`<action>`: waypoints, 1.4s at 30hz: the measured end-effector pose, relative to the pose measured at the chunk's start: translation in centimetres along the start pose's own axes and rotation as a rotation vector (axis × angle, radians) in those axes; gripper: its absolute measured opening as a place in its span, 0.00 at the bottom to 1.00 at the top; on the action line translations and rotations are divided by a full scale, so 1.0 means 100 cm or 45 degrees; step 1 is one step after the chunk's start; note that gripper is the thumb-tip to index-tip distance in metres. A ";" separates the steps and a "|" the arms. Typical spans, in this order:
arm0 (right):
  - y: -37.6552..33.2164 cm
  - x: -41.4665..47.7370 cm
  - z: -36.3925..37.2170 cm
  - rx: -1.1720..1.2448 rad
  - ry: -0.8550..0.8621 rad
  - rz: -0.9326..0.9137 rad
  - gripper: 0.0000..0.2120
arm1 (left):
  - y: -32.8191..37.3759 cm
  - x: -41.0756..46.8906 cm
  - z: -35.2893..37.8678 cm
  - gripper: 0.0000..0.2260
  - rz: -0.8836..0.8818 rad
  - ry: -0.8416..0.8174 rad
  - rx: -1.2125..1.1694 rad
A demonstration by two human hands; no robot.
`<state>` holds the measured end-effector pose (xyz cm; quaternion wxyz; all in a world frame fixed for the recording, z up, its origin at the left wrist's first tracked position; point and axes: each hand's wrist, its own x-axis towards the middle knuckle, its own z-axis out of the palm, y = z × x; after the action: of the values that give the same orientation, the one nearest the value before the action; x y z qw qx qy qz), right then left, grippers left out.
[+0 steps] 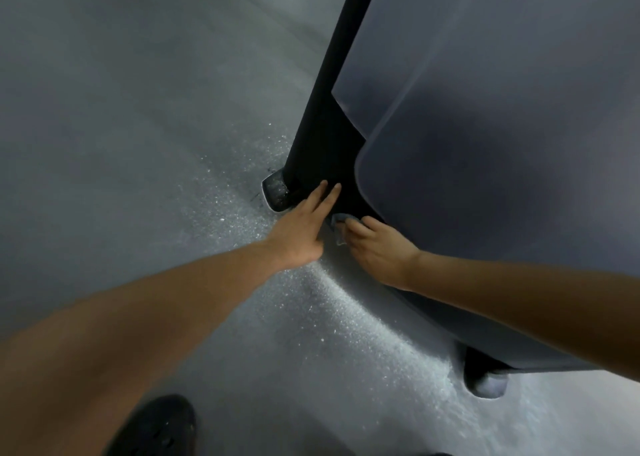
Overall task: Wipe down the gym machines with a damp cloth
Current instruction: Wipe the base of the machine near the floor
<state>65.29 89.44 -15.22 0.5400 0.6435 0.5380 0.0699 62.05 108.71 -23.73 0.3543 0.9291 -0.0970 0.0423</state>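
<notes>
Bunching the cloth (338, 221) up, the right hand (377, 247) grip holds it tight against the machine's black post (329, 92) just ahead. The left hand (298, 230), right beside it, lies flat-fingered and empty, probably bracing.

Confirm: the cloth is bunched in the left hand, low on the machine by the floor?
No. The head view shows the cloth bunched in the right hand, low on the machine by the floor. The left hand holds nothing, its straight fingers on the black post.
</notes>
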 end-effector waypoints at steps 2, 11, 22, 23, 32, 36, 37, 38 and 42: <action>0.000 -0.013 -0.003 -0.012 0.033 0.137 0.30 | 0.002 -0.001 -0.003 0.54 0.067 -0.082 0.106; -0.011 -0.018 0.012 -0.139 0.124 0.164 0.32 | 0.018 0.015 -0.069 0.51 0.224 -0.515 0.609; -0.017 -0.014 0.005 0.021 0.064 0.180 0.28 | 0.032 0.014 -0.056 0.54 0.138 -0.603 0.823; -0.017 -0.016 0.006 0.027 0.086 0.235 0.29 | 0.027 0.011 -0.046 0.53 0.139 -0.552 0.787; -0.047 -0.015 0.041 -0.085 0.089 0.136 0.32 | -0.004 0.002 -0.012 0.54 0.176 -0.288 0.588; -0.048 0.005 0.041 -0.046 -0.004 -0.063 0.27 | -0.002 0.001 -0.012 0.54 0.169 -0.297 0.560; -0.047 0.005 0.038 -0.034 -0.005 -0.055 0.27 | 0.000 0.001 -0.012 0.54 0.157 -0.298 0.549; -0.045 0.003 0.034 -0.033 -0.011 -0.029 0.27 | 0.003 0.001 -0.012 0.53 0.148 -0.295 0.538; -0.033 -0.022 0.019 0.004 -0.028 0.126 0.29 | 0.010 -0.001 -0.011 0.53 0.119 -0.291 0.476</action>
<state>63.63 86.01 -17.41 0.5407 0.6709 0.4997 0.0884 61.76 108.69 -22.30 0.1604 0.9719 -0.1699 -0.0297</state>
